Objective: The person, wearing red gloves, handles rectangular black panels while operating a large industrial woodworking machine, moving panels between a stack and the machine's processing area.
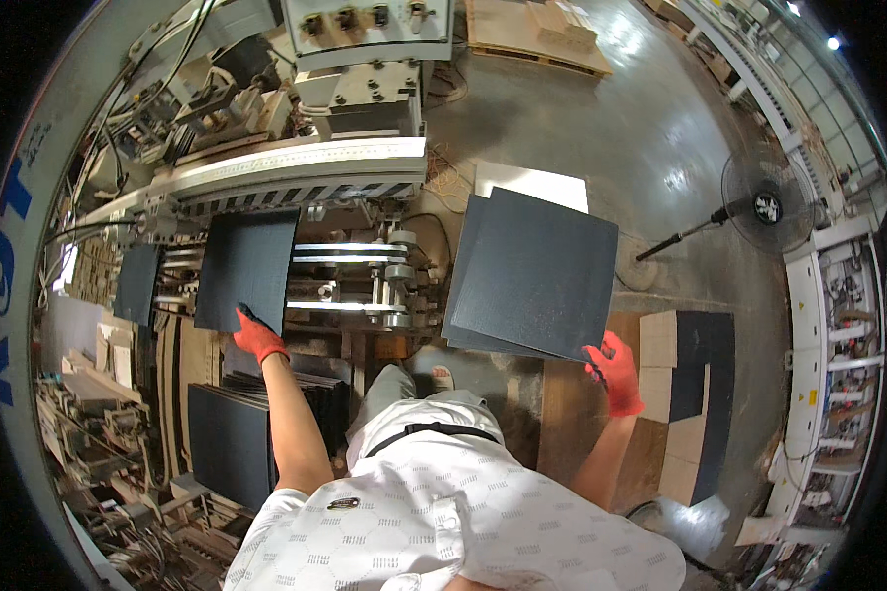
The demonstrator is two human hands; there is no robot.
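Observation:
My left hand (259, 335), in a red glove with dark fingertips, touches the lower edge of a dark square panel (247, 270) lying on the machine's feed rails (351, 255). Whether its fingers grip the panel I cannot tell. My right hand (615, 373), gloved alike, is at the lower right corner of the top dark panel (536, 270), with its fingers at the edge. That panel lies askew over at least one other dark panel (462, 295), and a white sheet (536, 183) shows behind them. Another dark panel (137, 284) is farther left on the machine.
Dark panels (229, 443) stand stacked below the rails at left. A control box (369, 29) rises above the machine. Stacked boards (658, 340) are at right, near a pedestal fan (767, 207). A pallet with boards (536, 37) lies on the floor at the top.

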